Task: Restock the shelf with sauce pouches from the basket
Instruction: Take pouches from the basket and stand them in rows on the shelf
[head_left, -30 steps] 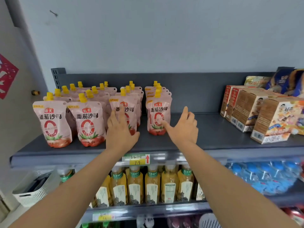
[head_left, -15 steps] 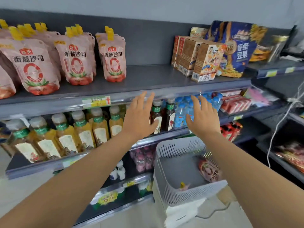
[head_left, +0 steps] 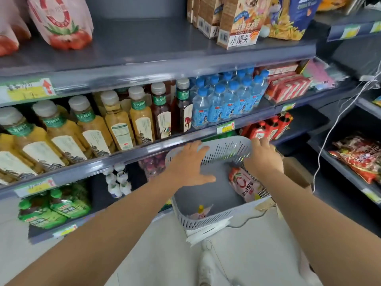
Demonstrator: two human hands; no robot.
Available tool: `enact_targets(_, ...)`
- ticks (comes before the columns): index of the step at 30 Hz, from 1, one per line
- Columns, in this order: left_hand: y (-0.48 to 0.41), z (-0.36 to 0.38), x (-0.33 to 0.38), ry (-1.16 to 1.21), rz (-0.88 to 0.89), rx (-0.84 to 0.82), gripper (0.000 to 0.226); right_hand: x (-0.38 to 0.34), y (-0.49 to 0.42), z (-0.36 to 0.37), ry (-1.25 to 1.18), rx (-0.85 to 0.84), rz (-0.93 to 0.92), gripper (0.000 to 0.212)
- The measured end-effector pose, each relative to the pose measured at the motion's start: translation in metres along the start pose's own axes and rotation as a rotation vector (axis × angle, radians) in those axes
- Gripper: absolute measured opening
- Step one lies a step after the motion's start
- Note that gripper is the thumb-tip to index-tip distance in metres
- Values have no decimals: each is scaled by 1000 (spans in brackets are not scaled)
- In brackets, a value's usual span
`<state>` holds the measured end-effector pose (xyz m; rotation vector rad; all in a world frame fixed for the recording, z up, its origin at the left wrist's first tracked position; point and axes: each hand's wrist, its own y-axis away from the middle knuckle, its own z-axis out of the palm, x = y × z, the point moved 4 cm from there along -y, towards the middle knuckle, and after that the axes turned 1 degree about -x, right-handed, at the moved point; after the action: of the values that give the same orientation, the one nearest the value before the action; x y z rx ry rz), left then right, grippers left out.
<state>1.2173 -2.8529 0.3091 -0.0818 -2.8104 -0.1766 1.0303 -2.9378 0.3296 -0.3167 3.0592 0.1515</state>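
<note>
A grey slotted basket (head_left: 208,220) stands low in front of the shelving. Inside it, a pink sauce pouch (head_left: 246,185) lies against the right wall, and a second pouch with a yellow cap (head_left: 201,211) lies at the near wall. My left hand (head_left: 188,165) hovers over the basket's left side, fingers spread, holding nothing. My right hand (head_left: 262,157) is above the basket's right far corner, just over the pink pouch, fingers apart. Stocked sauce pouches (head_left: 61,19) stand on the top shelf (head_left: 144,48) at upper left.
Brown snack boxes (head_left: 237,23) stand on the top shelf's right part. Yellow and dark drink bottles (head_left: 121,122) and blue water bottles (head_left: 224,100) fill the shelf below. A side rack holds red snack bags (head_left: 362,155). A white cord (head_left: 329,129) hangs at right.
The view has dropped from the top shelf to the basket. Both hands came down from the pouch rows and now hover over the basket, the right nearest the pink pouch.
</note>
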Motion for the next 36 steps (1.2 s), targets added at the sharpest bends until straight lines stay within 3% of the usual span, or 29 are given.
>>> enact_targets(5, -35, 84, 8, 190, -147, -617, 75, 29, -47, 67, -10, -189, -4, 60)
enact_targets(9, -50, 133, 8, 52, -197, -894, 36, 39, -75, 117, -2, -373, -30, 55)
enact_targets(14, -61, 160, 5, -72, -213, -1126, 26, 47, -93, 161, 75, -513, 15, 61)
enact_targets(17, -76, 160, -4, -197, -174, -1051, 8, 55, -96, 184, 124, -541, 36, 69)
enact_targets(24, -131, 153, -16, -243, -5, -713, 16, 59, -104, 214, 114, -543, 78, 65)
enact_targets(30, -154, 170, -1, -396, 383, -416, 19, 57, -104, 234, 63, -587, 70, 74)
enact_targets(33, -156, 185, -7, -176, 238, -376, 15, 59, -103, 245, -43, -623, 93, 94)
enact_targets(36, -151, 212, -17, -36, 1, -442, 31, 58, -104, 255, -98, -675, 104, 111)
